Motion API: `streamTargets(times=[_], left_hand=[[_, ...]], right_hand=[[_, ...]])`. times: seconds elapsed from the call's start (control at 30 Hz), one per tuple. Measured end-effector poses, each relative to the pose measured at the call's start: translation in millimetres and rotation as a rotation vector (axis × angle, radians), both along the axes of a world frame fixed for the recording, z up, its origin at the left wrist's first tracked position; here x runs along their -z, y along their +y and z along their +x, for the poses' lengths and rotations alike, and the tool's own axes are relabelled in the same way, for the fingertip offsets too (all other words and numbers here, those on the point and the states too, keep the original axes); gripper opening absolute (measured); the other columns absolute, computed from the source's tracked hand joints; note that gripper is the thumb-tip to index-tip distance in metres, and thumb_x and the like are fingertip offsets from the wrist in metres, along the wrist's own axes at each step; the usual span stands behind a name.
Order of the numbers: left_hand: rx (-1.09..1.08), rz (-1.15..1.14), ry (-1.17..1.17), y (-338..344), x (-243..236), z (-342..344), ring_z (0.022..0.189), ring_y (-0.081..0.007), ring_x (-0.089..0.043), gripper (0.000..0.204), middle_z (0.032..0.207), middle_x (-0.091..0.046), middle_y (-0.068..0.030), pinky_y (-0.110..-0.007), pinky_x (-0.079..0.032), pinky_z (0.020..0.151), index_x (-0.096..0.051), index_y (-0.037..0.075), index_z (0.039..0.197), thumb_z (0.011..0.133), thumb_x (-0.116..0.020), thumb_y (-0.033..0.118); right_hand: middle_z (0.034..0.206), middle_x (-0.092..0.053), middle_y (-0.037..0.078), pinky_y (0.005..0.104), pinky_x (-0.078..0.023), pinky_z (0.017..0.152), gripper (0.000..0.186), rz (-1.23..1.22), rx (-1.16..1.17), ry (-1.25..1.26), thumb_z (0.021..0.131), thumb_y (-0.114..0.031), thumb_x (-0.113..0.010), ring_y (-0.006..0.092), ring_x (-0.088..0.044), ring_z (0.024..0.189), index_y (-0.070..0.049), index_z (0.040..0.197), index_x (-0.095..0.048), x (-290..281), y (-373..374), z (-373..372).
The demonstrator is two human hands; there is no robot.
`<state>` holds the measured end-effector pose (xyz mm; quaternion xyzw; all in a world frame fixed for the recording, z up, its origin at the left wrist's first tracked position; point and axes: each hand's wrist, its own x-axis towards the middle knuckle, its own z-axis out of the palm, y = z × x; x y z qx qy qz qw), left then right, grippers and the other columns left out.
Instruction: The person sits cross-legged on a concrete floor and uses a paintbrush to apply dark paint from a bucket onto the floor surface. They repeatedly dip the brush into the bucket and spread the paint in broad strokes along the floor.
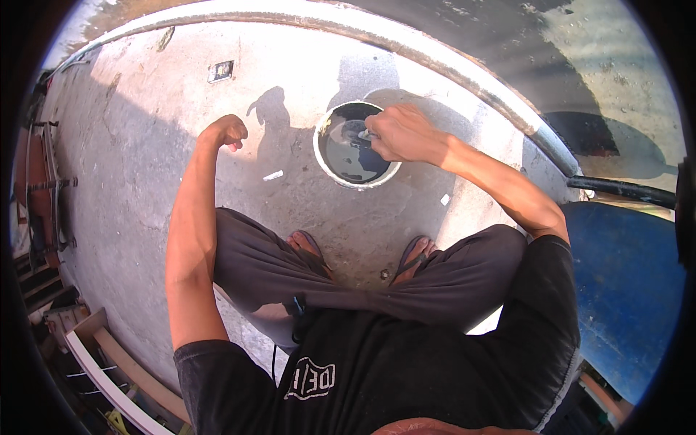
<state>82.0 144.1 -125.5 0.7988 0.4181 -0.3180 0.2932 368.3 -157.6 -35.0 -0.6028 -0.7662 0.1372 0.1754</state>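
Note:
My right hand (pixel 407 133) is over the right side of a round, white-rimmed bucket (pixel 324 165). Its fingers are closed around a small greyish piece whose kind I cannot make out, its end pointing into the bucket. Dark liquid (pixel 348 148) with lighter patches on its surface fills part of the bucket. To the left, my left hand (pixel 229 132) hangs in the air with curled fingers, apart from the bucket, and nothing shows in it. Both my feet in sandals rest on the concrete on the near side of the bucket.
A small dark packet (pixel 220 71) and a white scrap (pixel 273 175) lie on the concrete floor (pixel 138 188). A pipe (pixel 449 64) curves along the far side. At right stands a large blue surface (pixel 627 290); wooden frames (pixel 119 362) are at lower left.

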Motion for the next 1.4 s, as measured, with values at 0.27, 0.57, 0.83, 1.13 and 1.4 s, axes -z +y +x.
streamTargets(times=[0.27,0.57,0.83,1.13,1.4], left_hand=[[0.209,-0.057,-0.102,7.3,14.0,2.3,0.067,-0.0214,-0.07,0.014,0.063,-0.056,-0.0114,-0.035,-0.05,0.057,-0.055,-0.003,0.067,0.07,-0.064,0.006],[0.147,-0.079,-0.071,0.4,4.4,6.1,0.069,-0.0221,-0.072,0.016,0.068,-0.061,-0.013,-0.035,-0.05,0.053,-0.051,-0.004,0.066,0.077,-0.056,0.005],[0.204,-0.103,-0.098,10.3,22.6,9.4,0.067,-0.0214,-0.072,0.016,0.068,-0.059,-0.0115,-0.035,-0.049,0.052,-0.05,-0.004,0.066,0.078,-0.057,0.004],[0.173,-0.124,-0.076,14.0,30.4,6.7,0.068,-0.0224,-0.072,0.01,0.073,-0.062,-0.0119,-0.035,-0.052,0.053,-0.054,-0.005,0.071,0.078,-0.057,0.002],[0.101,-0.106,-0.017,1.7,13.9,17.2,0.071,-0.0236,-0.073,0.011,0.078,-0.067,-0.0135,-0.034,-0.054,0.057,-0.057,-0.005,0.076,0.081,-0.055,0.004]], right_hand=[[0.056,-0.053,0.012,0.0402,-0.046,0.049,0.013,0.257,-0.079,-0.257,0.079,-0.008,-0.065,0.032,-0.058,0.051,-0.003,0.079,-0.053,9.9,-13.5,6.9],[0.059,-0.057,0.014,0.0408,-0.046,0.049,0.011,0.14,0.133,-0.057,0.078,-0.009,-0.065,0.0331,-0.058,0.051,0.0,0.077,-0.059,-34.0,-31.1,5.9],[0.059,-0.058,0.018,0.0394,-0.044,0.05,0.016,-0.385,0.221,0.564,0.082,-0.011,-0.062,0.0276,-0.061,0.051,0.005,0.08,-0.061,-22.8,-21.4,6.3],[0.064,-0.059,0.019,0.0439,-0.046,0.053,0.006,-0.239,-0.07,0.097,0.08,-0.002,-0.054,0.0349,-0.064,0.061,0.004,0.082,-0.055,-42.9,-15.5,15.1],[0.06,-0.058,0.018,0.0423,-0.046,0.048,0.008,0.186,0.0,-0.232,0.076,0.003,-0.06,0.0341,-0.062,0.055,0.003,0.081,-0.053,-26.9,-26.9,5.0]])
